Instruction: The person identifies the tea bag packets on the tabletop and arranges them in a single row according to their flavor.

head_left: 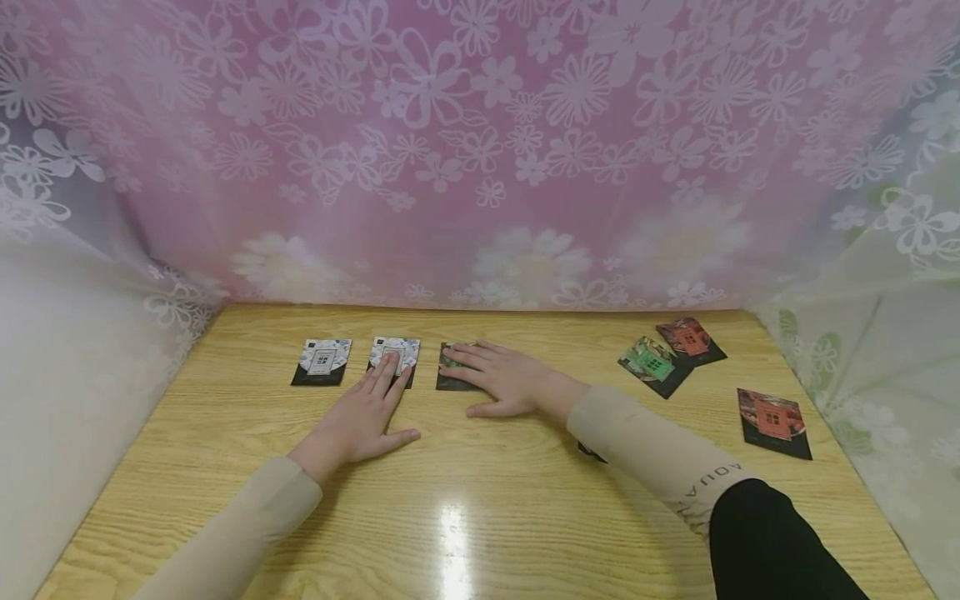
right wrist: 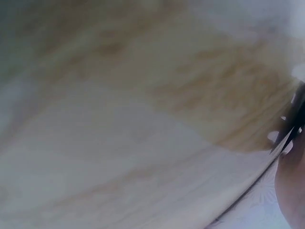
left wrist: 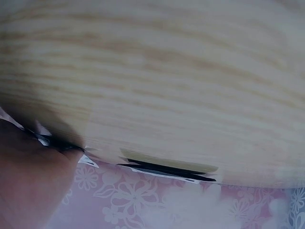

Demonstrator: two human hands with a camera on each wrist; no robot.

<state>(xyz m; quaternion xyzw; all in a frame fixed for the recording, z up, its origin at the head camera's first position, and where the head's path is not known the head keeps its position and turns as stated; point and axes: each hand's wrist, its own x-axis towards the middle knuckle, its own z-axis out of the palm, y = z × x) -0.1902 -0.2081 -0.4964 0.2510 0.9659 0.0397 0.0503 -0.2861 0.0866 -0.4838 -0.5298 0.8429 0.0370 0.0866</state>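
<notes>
Three flat square packets with black lower parts lie in a row toward the back of the table. My left hand (head_left: pixel 360 421) rests with outstretched fingers on the middle one, a blue-and-white packet (head_left: pixel 408 348). Left of it lies a matching blue-and-white packet (head_left: pixel 322 362), which shows edge-on as a dark thin packet (left wrist: pixel 167 171) in the left wrist view. My right hand (head_left: pixel 510 379) spreads flat over a green-and-black packet (head_left: pixel 454 382), its fingers covering most of the front. The right wrist view catches only an edge of the hand (right wrist: pixel 293 186) beside a dark packet edge.
At the back right, a green packet (head_left: pixel 649 366) lies next to a red packet (head_left: pixel 692 340), both turned askew. Another red packet (head_left: pixel 773 423) is near the table's right edge. A pink flowered curtain (head_left: pixel 480 167) hangs behind the wood-grained table (head_left: pixel 375 517), with pale cloth at both sides.
</notes>
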